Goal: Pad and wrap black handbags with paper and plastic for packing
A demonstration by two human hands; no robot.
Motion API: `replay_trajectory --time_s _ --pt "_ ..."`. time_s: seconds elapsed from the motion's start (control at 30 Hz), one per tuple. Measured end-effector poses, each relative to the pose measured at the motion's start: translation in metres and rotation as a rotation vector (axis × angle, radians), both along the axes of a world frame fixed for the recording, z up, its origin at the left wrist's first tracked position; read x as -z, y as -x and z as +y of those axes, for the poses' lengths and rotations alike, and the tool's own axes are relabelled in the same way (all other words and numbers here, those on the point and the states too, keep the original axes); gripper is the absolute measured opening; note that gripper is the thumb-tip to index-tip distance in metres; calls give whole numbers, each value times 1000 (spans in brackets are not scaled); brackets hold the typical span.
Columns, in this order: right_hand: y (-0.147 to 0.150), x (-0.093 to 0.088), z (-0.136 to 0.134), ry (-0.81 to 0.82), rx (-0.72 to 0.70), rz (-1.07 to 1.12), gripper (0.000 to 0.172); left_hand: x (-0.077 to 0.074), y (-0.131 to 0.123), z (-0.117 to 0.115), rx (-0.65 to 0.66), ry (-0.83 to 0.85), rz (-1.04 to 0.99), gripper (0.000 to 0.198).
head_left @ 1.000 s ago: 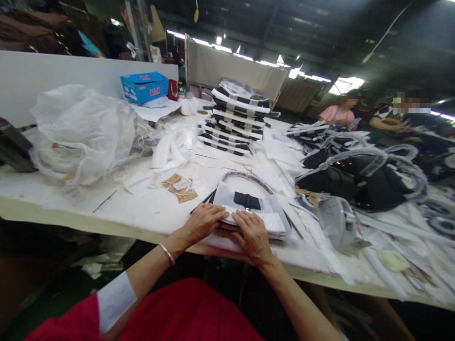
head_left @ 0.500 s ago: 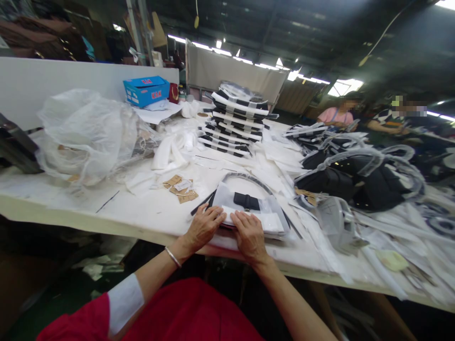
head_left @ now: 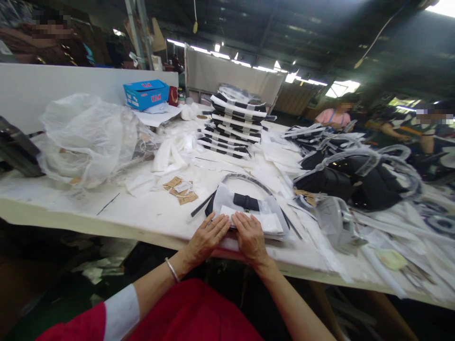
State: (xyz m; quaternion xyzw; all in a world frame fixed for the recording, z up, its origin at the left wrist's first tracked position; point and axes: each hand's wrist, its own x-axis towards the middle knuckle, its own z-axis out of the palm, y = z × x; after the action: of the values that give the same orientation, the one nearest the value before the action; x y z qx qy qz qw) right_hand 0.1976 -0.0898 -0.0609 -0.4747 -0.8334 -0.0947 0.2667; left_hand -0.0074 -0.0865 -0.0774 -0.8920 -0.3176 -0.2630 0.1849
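- From where I stand, the bag (head_left: 275, 208) lies flat on the worktop (head_left: 138, 210), close against its near edge and roughly midway along the stretch I can see, with its handle (head_left: 245, 175) arching toward the far edge.
- The left hand (head_left: 209, 234) rests palm down at the bag's near side, fingers straight and close together, with nothing gripped.
- The right hand (head_left: 250, 234) lies just beside it, fingers equally straight on the white sheet (head_left: 269, 221), pressing rather than clutching. I can't make out what the thumbs are doing.
- I'd judge the bag light and fairly thin, soft through the body and a bit stiffer around the handle.
- The pale wrapping looks slick to me, so a pinch there could slide or crease it; broad, flat fingers should suit it better.
- For lifting, I'd take the handle, or put a hand under each side of the body, keeping off the black strap (head_left: 246, 201) and its small buckle, which might scratch.
- The paper tags (head_left: 180, 189) lie farther in from the near edge, left of the bag; the stack of wrapped bags (head_left: 234, 124) stands nearer the worktop's far edge.
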Motion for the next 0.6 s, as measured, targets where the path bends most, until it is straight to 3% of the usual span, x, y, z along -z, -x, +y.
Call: replay_trajectory --time_s 0.17,0.3,0.47,0.6 --pt "0 6 2 -48 10 -1 41 -6 -8 5 -29 -53 41 37" --pt "0 8 3 -37 19 3 38 -18 -9 19 24 -73 127 29" --pt "0 10 2 -67 17 10 40 -32 1 28 140 151 27 27" --pt "1 11 2 -71 26 26 41 -34 6 28 104 368 -288 23"
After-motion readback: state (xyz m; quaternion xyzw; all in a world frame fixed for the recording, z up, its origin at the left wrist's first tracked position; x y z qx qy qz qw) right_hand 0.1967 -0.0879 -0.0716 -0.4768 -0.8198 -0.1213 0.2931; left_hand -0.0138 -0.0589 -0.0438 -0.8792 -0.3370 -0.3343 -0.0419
